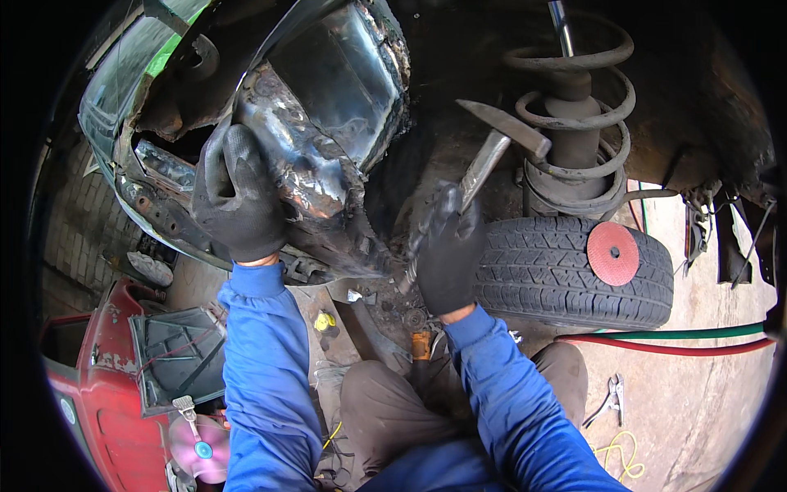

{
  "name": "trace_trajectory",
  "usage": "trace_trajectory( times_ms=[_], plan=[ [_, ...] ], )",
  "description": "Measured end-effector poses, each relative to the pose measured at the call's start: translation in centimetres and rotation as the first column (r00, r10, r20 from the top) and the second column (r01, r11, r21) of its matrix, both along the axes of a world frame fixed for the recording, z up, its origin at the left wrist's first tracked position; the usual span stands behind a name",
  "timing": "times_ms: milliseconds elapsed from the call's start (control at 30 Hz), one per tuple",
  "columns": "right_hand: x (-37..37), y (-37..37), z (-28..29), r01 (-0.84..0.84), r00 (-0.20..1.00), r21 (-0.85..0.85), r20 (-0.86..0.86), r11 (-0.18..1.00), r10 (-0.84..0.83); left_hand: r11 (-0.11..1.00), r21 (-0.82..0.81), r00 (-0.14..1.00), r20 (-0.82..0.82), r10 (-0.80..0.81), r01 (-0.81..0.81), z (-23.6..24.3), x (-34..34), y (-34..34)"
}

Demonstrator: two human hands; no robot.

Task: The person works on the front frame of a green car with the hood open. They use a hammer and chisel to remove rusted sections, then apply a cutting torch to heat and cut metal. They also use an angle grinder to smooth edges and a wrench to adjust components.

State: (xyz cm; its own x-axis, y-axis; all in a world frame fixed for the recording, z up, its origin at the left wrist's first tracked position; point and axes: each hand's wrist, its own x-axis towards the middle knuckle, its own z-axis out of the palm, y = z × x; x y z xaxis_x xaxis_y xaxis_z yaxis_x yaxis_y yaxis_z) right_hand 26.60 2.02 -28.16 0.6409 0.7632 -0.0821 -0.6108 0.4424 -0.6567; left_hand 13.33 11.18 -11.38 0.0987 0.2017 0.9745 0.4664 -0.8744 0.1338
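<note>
My right hand point(449, 261), in a black glove, is wrapped round the handle of a hammer point(484, 168). The hammer's pointed head is raised, angled toward the coil spring. My left hand point(239, 205), gloved the same way, grips the near left edge of a bent sheet metal panel point(287, 135) with its fingers curled. Heat-blued patches, bare shiny spots and ragged rusty edges mark this panel, which sits in the car's body. A gap separates the hammer from the panel. Part of the handle is hidden behind my right hand.
A tyre point(533, 271) with a red abrasive disc point(605, 271) on it lies below the coil spring point(574, 60). Green and red hoses point(672, 348) cross the floor near locking pliers point(607, 402). A red body part point(123, 410) and pink fan point(184, 447) stand lower left.
</note>
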Motion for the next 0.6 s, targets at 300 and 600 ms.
trace_trajectory(
  times_ms=[300,600],
  plan=[
    [-0.2,2.8,0.6,0.052,0.965,-0.126,0.262,0.991,-0.018,0.997,0.067,0.999,0.000,0.034,-0.034,0.0,0.2,0.3],
    [-0.1,3.1,0.7,0.114,0.915,-0.199,0.402,0.973,-0.025,0.996,0.088,1.000,0.029,0.001,-0.004,-0.1,0.4,0.5]
  ],
)
